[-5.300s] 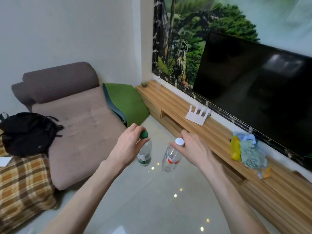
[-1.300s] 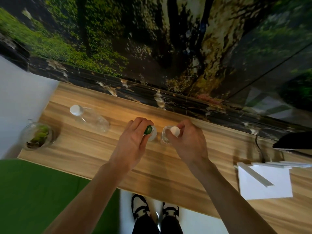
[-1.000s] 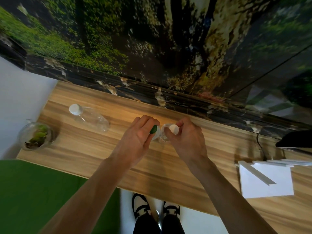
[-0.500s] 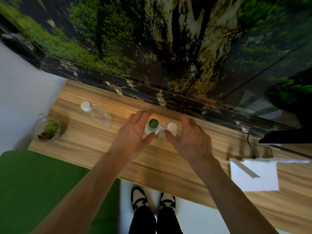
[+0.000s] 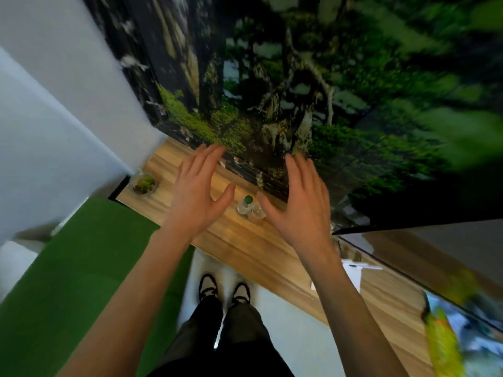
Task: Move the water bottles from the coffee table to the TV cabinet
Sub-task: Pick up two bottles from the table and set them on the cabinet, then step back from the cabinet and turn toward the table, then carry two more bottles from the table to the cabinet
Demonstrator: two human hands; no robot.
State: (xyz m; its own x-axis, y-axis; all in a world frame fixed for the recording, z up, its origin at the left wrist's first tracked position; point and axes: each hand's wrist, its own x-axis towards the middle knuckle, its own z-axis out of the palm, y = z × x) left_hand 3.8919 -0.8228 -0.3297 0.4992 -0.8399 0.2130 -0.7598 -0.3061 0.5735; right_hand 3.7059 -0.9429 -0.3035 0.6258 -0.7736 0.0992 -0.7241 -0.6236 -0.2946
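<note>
At the far left end of the wooden TV cabinet [image 5: 239,240] sits a small glass bowl of green plant [image 5: 143,183], close to the white wall corner; below it, on the floor side, spreads a green cushion [image 5: 81,268]. Next comes the left hand [image 5: 197,194], spread flat with fingers apart, holding nothing, raised above the cabinet top; just to its right stands the green-capped water bottle [image 5: 245,205], upright on the wood, and touching or nearly touching it the second, clear bottle [image 5: 258,212], whose cap I cannot make out behind the thumb of the right hand [image 5: 299,205]; that hand too is splayed and empty, clear of the bottles. Both bottles stand near the back edge, beneath the forest mural [image 5: 299,91]; further right lie a white paper [image 5: 351,276] and some blurred yellow and blue cloth [image 5: 449,336].

The step in hand looks like letting go and drawing back; to do it well, I would say lift both hands straight up and away, not sideways, since the thumbs are close to the caps and two light bottles standing so tight together could knock each other over; check they stand steady before turning away; whether more bottles wait on the coffee table cannot be told from here.
</note>
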